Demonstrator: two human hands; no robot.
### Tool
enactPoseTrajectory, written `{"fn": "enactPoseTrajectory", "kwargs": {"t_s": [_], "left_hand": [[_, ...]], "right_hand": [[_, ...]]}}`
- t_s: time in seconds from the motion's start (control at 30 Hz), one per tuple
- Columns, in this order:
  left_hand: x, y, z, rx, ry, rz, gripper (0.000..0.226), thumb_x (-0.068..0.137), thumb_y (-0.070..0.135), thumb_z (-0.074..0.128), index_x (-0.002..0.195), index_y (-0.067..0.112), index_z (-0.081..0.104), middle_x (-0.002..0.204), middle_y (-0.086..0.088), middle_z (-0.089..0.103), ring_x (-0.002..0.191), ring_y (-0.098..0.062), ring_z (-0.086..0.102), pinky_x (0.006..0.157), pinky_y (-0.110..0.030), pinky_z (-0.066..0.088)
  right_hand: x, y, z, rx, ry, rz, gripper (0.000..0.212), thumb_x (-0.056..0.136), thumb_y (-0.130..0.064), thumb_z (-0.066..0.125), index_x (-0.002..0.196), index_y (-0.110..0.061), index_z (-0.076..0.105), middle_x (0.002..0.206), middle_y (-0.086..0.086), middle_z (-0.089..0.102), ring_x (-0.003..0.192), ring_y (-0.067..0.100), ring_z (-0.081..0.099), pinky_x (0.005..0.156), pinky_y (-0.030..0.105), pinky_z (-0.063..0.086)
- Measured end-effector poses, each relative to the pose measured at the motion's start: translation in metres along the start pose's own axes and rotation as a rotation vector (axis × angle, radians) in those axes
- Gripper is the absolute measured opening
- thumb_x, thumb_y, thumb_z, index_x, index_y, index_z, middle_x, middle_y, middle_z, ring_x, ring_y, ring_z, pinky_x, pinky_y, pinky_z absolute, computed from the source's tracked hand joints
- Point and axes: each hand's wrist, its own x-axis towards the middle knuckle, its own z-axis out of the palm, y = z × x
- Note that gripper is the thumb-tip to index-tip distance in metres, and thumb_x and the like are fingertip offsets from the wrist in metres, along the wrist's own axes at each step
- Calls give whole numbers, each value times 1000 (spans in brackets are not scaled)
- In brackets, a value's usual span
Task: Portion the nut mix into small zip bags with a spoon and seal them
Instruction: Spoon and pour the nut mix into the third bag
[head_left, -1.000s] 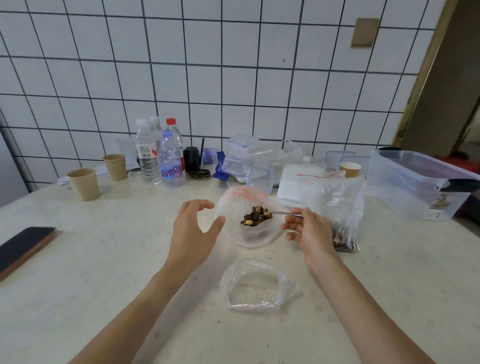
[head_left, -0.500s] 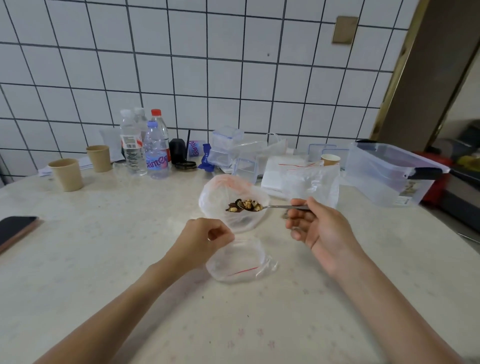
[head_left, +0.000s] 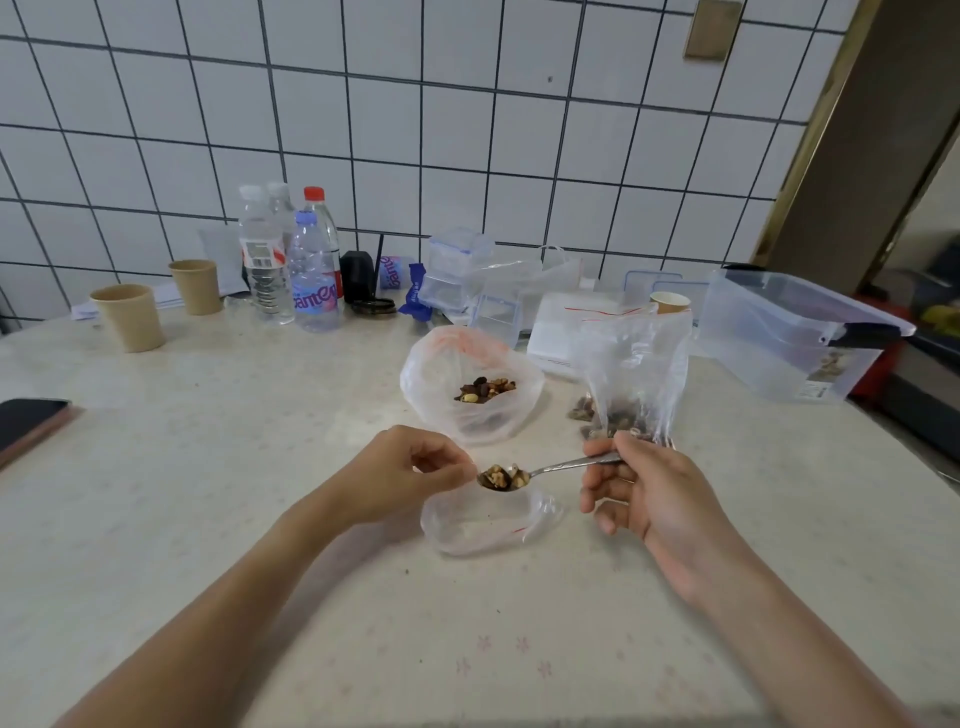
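Observation:
A metal spoon (head_left: 550, 470) heaped with nuts hangs just above the mouth of a small clear zip bag (head_left: 488, 525) lying on the table. My right hand (head_left: 644, 499) grips the spoon's handle. My left hand (head_left: 410, 473) pinches the near left rim of the small bag, holding it open. Behind them stands the open plastic bag of nut mix (head_left: 470, 384), with nuts showing inside. To its right another clear bag (head_left: 636, 374) stands upright with nuts at its bottom.
A clear lidded storage box (head_left: 795, 338) stands at the right. Water bottles (head_left: 311, 270), two paper cups (head_left: 132, 317), small clear containers (head_left: 457, 270) and a stack of zip bags (head_left: 571, 322) line the back. A phone (head_left: 26, 423) lies at the left edge.
My right hand has carried the loaded spoon out of the nut mix bag and toward me, over the small zip bag. My left hand has let go of the big bag and taken the small bag's rim.

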Motion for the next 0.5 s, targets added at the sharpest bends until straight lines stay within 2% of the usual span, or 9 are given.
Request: {"fn": "enactPoseTrajectory", "kwargs": {"t_s": [0.1, 0.17, 0.23, 0.3, 0.37, 0.43, 0.5], "left_hand": [[4, -4, 2, 26, 11, -11, 9, 93, 32, 76, 94, 25, 83, 91, 15, 79, 82, 2, 70, 74, -11, 50], [8, -5, 3, 34, 37, -27, 8, 93, 29, 77, 95, 25, 83, 91, 17, 79, 84, 2, 71, 76, -11, 52], [16, -3, 0, 62, 62, -46, 7, 93, 29, 77, 96, 26, 82, 91, 20, 78, 85, 2, 72, 77, -9, 52], [26, -1, -2, 111, 67, -68, 7, 93, 30, 77, 97, 28, 82, 90, 21, 78, 85, 5, 71, 76, -6, 50], [35, 0, -3, 152, 84, -92, 8, 94, 31, 76, 97, 28, 82, 88, 19, 78, 83, 6, 69, 74, -6, 49], [40, -1, -1, 153, 121, -97, 8, 94, 31, 75, 98, 27, 82, 87, 16, 78, 80, 4, 69, 70, -9, 49], [41, -3, 0, 154, 150, -92, 8, 94, 34, 75, 98, 29, 79, 87, 15, 76, 77, 2, 68, 67, -11, 50]], "right_hand": [[0, 4, -1, -81, -10, -61, 35, 110, -22, 43, 104, 4, 66, 72, 15, 65, 62, 28, 65, 43, 31, 43], [0, 5, 0, -193, -43, -169, 34, 110, -23, 44, 102, -1, 69, 72, 11, 66, 64, 28, 65, 45, 30, 45], [-1, 4, -2, -380, -96, -349, 33, 109, -26, 44, 101, -10, 72, 73, 6, 67, 67, 27, 65, 50, 28, 47], [-1, 2, -5, -600, -164, -544, 31, 109, -30, 44, 104, -17, 73, 77, 0, 67, 69, 16, 64, 61, 19, 47], [0, 0, -7, -801, -223, -717, 30, 109, -29, 44, 108, -21, 73, 80, -10, 64, 78, 13, 65, 72, 14, 45], [2, -3, -5, -822, -240, -760, 29, 107, -31, 44, 109, -26, 72, 82, -11, 64, 80, 12, 65, 74, 14, 46], [6, -6, -3, -677, -192, -661, 30, 107, -33, 43, 103, -30, 72, 80, -5, 67, 67, 11, 62, 65, 19, 47]]}}
